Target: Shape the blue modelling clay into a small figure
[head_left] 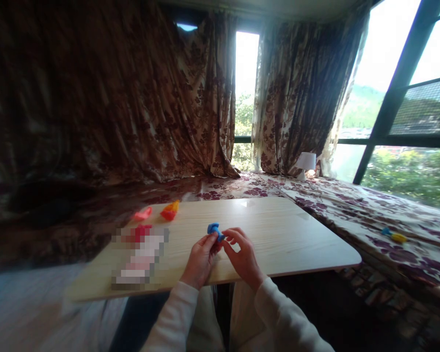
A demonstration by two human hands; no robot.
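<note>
Over the near part of the table, a small bright-blue piece [213, 228] with a flared top and a narrower middle is held up; its exact kind I cannot make out. My left hand [201, 259] pinches it from below between thumb and fingers. From the right, the curved thumb and forefinger of my right hand [242, 252] close on its lower right edge. The fingers partly hide the bottom of the piece.
On the pale wooden table [278, 234], a red-and-orange piece [169, 211], a pinkish-red piece [143, 213] and a crimson piece [141, 233] lie left, beside a pixelated patch. A white lamp [306, 161] stands behind; a blue-and-yellow item [398, 237] lies on the flowered cloth right.
</note>
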